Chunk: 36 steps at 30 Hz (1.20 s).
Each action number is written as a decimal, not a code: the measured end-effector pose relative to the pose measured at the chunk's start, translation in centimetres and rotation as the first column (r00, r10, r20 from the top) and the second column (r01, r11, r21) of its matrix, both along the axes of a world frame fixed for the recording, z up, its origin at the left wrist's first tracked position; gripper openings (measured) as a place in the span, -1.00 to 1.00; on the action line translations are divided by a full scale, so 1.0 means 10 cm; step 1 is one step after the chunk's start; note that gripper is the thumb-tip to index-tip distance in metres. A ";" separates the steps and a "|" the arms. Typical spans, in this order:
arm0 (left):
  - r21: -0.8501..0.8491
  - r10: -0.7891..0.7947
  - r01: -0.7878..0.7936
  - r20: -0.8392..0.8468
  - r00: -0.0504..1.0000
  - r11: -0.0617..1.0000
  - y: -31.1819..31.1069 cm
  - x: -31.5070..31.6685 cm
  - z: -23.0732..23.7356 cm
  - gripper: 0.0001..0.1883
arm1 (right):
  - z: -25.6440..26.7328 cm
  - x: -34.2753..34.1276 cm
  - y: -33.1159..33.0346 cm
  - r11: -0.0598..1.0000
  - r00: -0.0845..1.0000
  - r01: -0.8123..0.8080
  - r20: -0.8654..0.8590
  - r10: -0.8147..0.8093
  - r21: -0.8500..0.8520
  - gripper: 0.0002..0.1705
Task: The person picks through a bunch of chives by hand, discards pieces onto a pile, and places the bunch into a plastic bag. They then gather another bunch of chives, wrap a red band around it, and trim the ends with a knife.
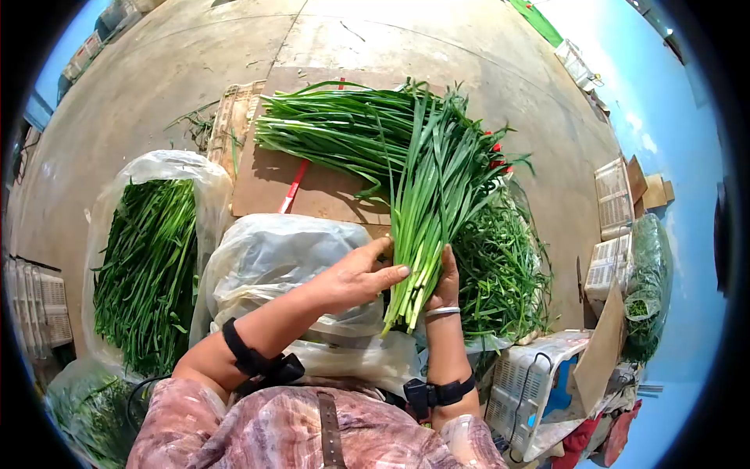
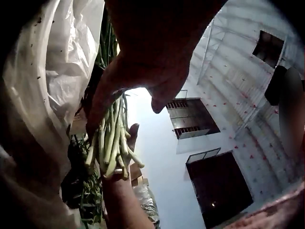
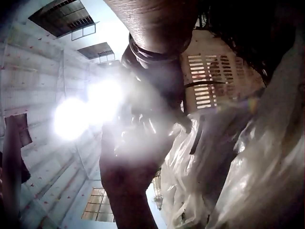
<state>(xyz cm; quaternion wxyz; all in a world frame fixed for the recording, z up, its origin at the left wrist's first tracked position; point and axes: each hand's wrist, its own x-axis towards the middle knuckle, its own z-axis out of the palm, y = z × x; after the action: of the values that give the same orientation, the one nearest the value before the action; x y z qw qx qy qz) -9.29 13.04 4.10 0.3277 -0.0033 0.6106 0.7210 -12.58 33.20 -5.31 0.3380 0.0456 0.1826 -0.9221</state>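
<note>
A long bunch of garlic chives (image 1: 437,187), pale stem ends toward the body and green leaves pointing away, lies between both hands. My left hand (image 1: 355,275) cups its left side near the stems, fingers passing behind and thumb lifted apart over the stems. In the left wrist view, pale cut ends (image 2: 112,148) hang below that hand. On the other side my right hand (image 1: 444,285), with a white bracelet at the wrist, holds the stems from the right and beneath; its fingers are mostly hidden. Glare blurs the right wrist view.
More chives (image 1: 336,117) lie on a brown board (image 1: 266,184) ahead. A plastic-lined container of greens (image 1: 148,273) stands left, loose greens (image 1: 500,281) right. White plastic sheeting (image 1: 289,250) covers something before the body. A white crate (image 1: 519,391) stands at lower right.
</note>
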 end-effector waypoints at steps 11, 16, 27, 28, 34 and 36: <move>0.023 0.103 -0.103 0.011 0.995 0.994 -0.08 -0.09 -0.17 -0.59 | 0.03 -0.01 0.06 0.995 0.998 -0.019 -0.063 0.013 -0.098 -0.24; 0.064 0.065 -0.079 0.193 0.979 0.995 0.24 -0.62 -0.47 -0.50 | 0.34 0.03 0.02 0.966 0.979 0.153 -0.167 -0.119 0.209 -0.35; 0.415 0.364 -0.132 -0.550 0.751 0.900 0.02 -1.08 0.88 -0.48 | 1.33 -0.46 -0.27 0.595 0.608 0.469 -0.727 0.319 0.653 -0.55; 0.408 0.384 -0.151 -0.582 0.717 0.901 -0.05 -1.09 0.99 -0.49 | 1.40 -0.59 -0.36 0.598 0.513 0.499 -0.770 0.379 0.627 -0.54; 0.262 0.405 -0.369 -0.827 0.391 0.892 -0.60 -1.10 1.15 -0.42 | 1.45 -1.09 -1.02 0.753 0.195 0.492 -0.898 0.393 0.436 -0.44; 0.130 0.296 -0.447 -0.898 0.326 0.885 -0.82 -1.09 0.94 -0.27 | 1.18 -1.23 -1.19 0.767 0.131 0.493 -0.906 0.403 0.412 -0.36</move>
<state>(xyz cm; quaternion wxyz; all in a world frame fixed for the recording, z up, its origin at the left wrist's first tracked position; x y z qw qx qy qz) -20.21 4.80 13.45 -0.2251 0.2191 0.7202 0.6185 -24.85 21.28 6.46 0.0600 -0.4555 0.6569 -0.5978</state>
